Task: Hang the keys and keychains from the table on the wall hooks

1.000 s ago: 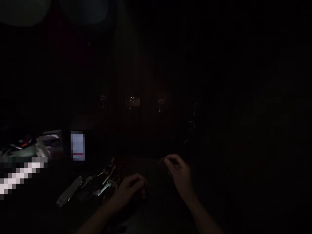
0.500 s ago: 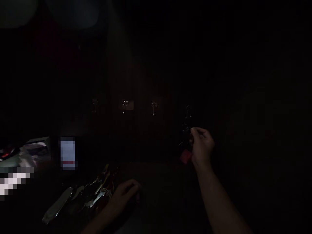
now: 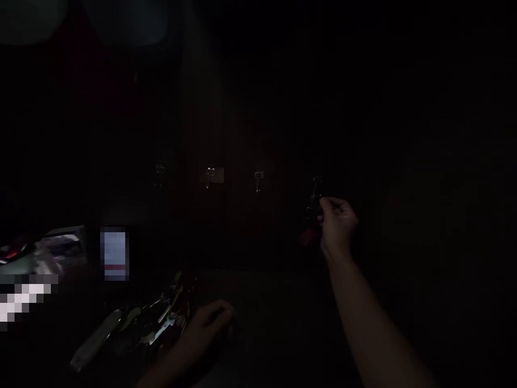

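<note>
Dim light hides much detail. My right hand [image 3: 338, 226], thumb and fingertips pinched, is raised at the rightmost wall hook [image 3: 317, 186]. It grips a small metal ring bunch with a dark red tag [image 3: 309, 236] hanging below, which looks like a key ring. Whether the ring touches the hook I cannot tell. Low in the view, my left hand [image 3: 212, 319] lies with curled fingers beside a pile of keys [image 3: 163, 328]; anything inside it is hidden. A long pale metallic piece [image 3: 97, 340] lies left of the pile.
Further metal hooks line the wall to the left: a left one [image 3: 160, 171], a middle one on a pale plate [image 3: 210, 175] and another [image 3: 258, 178]. A lit, blurred-out screen [image 3: 114, 255] stands at the left, beside a box-like packet [image 3: 67, 249].
My right hand has risen slightly toward the rightmost hook, and the red tag has moved up with it. The left hand has stayed nearly still. The view has shifted a little.
</note>
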`<state>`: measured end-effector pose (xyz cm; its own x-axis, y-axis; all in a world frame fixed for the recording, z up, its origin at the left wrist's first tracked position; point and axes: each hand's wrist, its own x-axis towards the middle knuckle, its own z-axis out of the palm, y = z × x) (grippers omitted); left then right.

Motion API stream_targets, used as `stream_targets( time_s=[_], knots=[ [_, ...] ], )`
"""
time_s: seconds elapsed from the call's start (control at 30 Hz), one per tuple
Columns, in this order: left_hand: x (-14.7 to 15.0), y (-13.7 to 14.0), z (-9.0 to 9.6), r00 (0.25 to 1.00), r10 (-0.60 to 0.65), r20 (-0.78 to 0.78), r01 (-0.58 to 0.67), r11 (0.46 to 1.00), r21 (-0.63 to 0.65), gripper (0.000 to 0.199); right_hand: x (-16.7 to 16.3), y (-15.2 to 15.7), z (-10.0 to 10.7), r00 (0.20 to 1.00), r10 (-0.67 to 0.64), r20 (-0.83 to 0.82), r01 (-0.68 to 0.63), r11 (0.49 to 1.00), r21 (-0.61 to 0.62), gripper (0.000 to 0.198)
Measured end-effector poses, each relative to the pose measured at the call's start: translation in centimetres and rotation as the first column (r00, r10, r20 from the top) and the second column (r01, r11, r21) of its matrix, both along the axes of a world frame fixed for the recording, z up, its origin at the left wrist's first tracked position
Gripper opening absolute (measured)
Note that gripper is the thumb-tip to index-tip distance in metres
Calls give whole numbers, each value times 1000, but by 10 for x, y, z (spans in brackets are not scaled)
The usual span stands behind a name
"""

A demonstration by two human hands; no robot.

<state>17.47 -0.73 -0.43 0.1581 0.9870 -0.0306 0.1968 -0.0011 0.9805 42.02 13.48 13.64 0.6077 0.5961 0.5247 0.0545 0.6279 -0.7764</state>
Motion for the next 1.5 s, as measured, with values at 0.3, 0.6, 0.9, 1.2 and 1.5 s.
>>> stream_targets(
  time_s=[0.3, 0.6, 0.9, 1.2, 1.5],
  knots=[
    [-5, 3, -9, 998, -54, 10, 54, 998, 24, 35, -3, -4, -13, 998, 66, -9, -66, 998, 7, 24],
    [-5, 1, -5, 998, -56, -4, 57, 997, 51, 30, -3, -13, -37, 998, 69, 8, -68, 996, -53, 27],
    [-8, 1, -11, 994, -83, -70, 88, 993, 79, 32, -10, -36, -68, 990, 135, 45, -125, 976, -179, 27],
    [-19, 1, -4, 964, 3, -267, 63, 969, 240, 27, -29, -48, -116, 923, 343, 176, -238, 865, -441, 30],
    [-97, 23, 5, 732, 495, -467, -324, 857, 401, 32, -67, -60, -169, 537, 687, 490, -413, 721, -557, 20]
  ],
)
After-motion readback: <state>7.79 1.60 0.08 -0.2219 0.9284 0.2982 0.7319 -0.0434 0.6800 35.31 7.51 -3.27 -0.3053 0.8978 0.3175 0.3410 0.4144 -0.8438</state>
